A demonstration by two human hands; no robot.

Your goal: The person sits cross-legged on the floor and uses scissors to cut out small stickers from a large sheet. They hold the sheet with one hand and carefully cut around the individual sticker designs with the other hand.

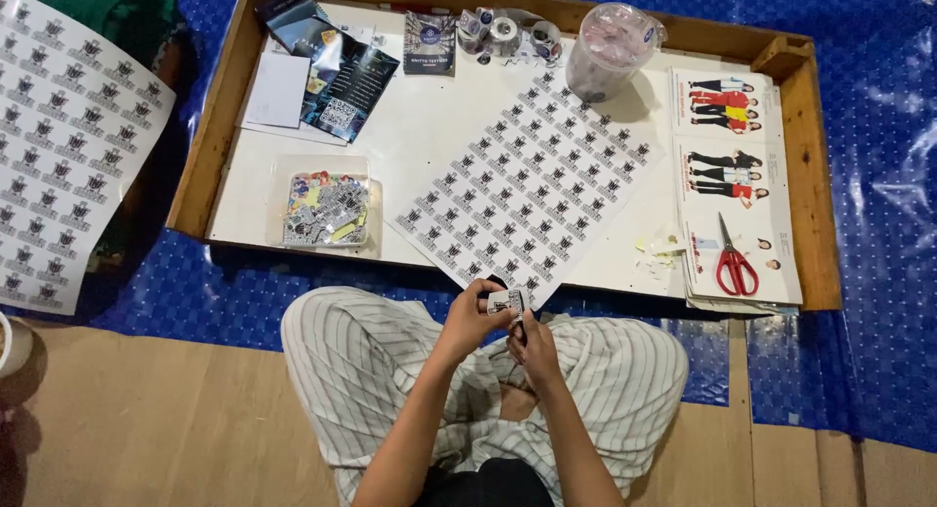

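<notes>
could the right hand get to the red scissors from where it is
Probably yes. The red scissors lie uncovered on the picture sheets at the board's right end, with nothing between. But the right hand is busy with a small cutout that the left hand also holds.

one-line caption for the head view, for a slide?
Seated person's left hand and right hand hold a small sticker cutout before a low wooden tray with sticker sheet and red scissors.

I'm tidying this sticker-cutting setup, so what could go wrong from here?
The left hand pinches a small sticker piece right beside the right hand's dark tool; fingers could get nicked. The big sticker sheet overhangs the tray edge and may crease. The plastic jar could tip onto it.
</notes>
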